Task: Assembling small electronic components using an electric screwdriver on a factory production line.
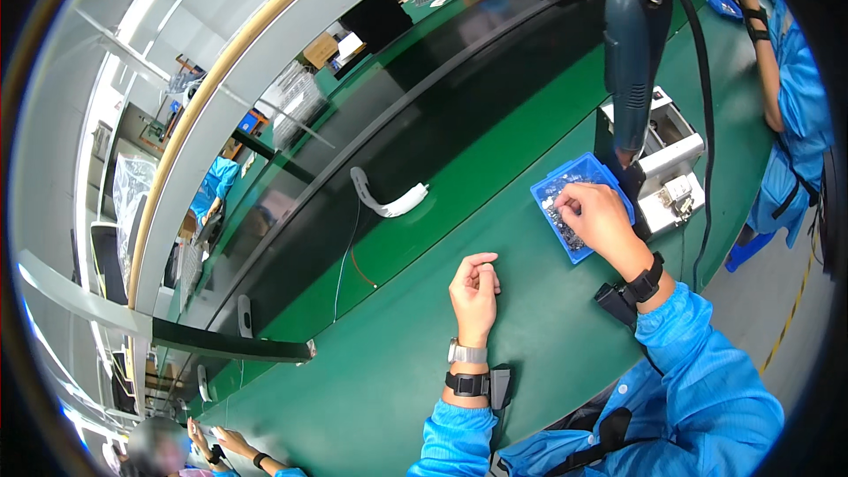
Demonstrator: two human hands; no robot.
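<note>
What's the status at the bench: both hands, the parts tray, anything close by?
Right hand fingertips down in blue parts tray, picking among small parts. Left hand loosely curled, resting on green bench. Hanging power screwdriver directly above tray.

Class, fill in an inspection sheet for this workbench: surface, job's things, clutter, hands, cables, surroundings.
Surface: green bench beside a dark conveyor.
Job's things: blue tray of small metal parts.
Clutter: white curved piece; grey machine; hanging power tool.
Hands: right hand picks in the tray; left hand loosely curled on the bench, contents not visible.
Cables: black cable from the tool; thin wire.
Surroundings: other workers in blue coats along the line.
</note>
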